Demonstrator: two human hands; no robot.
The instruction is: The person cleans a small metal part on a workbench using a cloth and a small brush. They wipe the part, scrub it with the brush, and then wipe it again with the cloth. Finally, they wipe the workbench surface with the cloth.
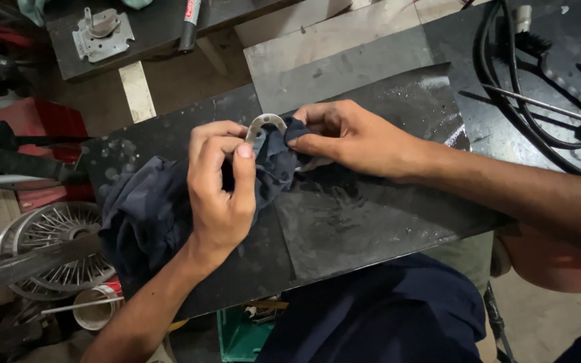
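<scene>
I see a black metal sheet (344,222) filling the middle of the head view, wet and smeared, lying on a dark bench. At three o'clock from it a black cable (499,94) loops over the bench top, with a thin metal rod (539,104) across it. At nine o'clock, below the bench edge, sits a spoked wheel (62,232), partly covered by a flat bar. At eleven o'clock a small grey metal bracket (102,33) lies on another dark surface, and a marker pen (189,23) is cut off by the top edge at twelve.

A dark blue cloth (149,215) lies bunched on the sheet at the eight o'clock side and runs up between my hands. My left hand (220,191) is clenched around the cloth, fingers curled in and thumb pointing up, pressed against it. My right hand (354,138), coming in from three o'clock, pinches a fold of the same cloth between thumb and fingers.

Between the two hands, just above centre, a small curved metal ring (267,122) shows as a pale arc. Only its upper half is visible; the rest is wrapped in cloth, so I cannot tell its full shape, nor which fingers actually touch it.
</scene>
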